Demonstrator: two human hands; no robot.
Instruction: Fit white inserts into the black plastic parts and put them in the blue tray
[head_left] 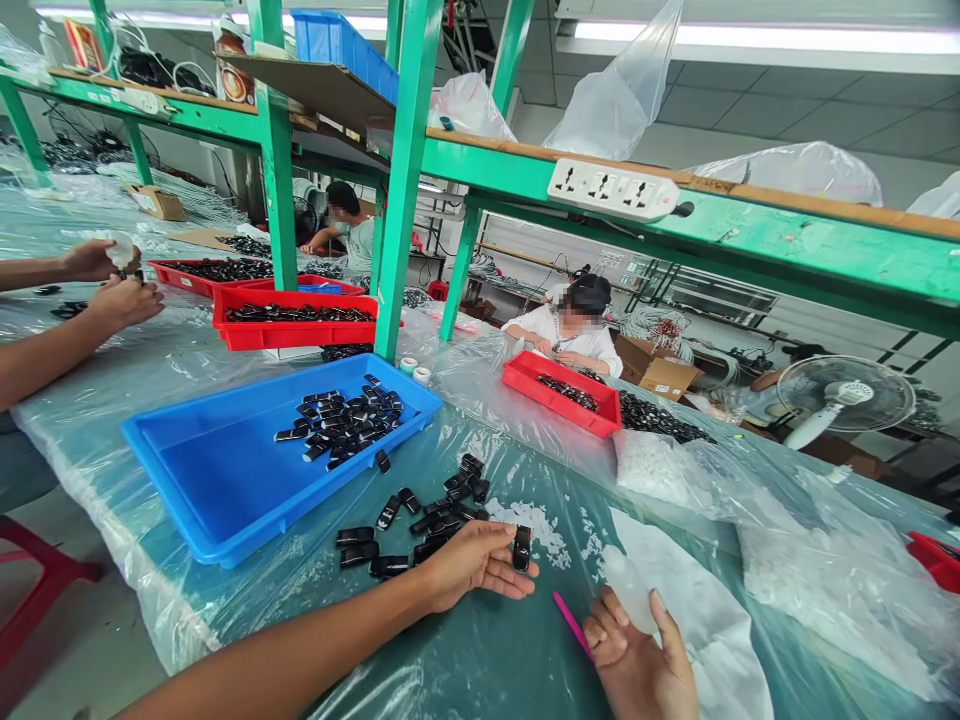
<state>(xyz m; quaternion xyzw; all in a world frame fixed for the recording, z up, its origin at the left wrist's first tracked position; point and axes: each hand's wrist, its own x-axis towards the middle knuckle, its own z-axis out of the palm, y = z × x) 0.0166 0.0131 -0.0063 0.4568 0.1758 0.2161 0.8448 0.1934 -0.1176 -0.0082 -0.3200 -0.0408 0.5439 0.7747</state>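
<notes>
My left hand [480,565] holds one small glossy black part [522,548] upright between thumb and fingers. In my right hand [637,645] is a translucent whitish piece [631,590], gripped between thumb and fingers. Loose black parts [442,515] lie on the plastic-covered table just beyond my left hand. Small white pieces [544,535] are scattered behind both hands. A pink stick [571,625] lies between the hands, close to the right one. More black parts are piled at the right end of a blue tray [217,470].
Green shelf posts [405,190] rise behind the blue tray. Red trays [300,330] of black parts stand at back left, another [562,395] at centre back. Bags of white pieces [825,590] and a white sheet [697,600] lie right. A person's hands [120,285] work at left.
</notes>
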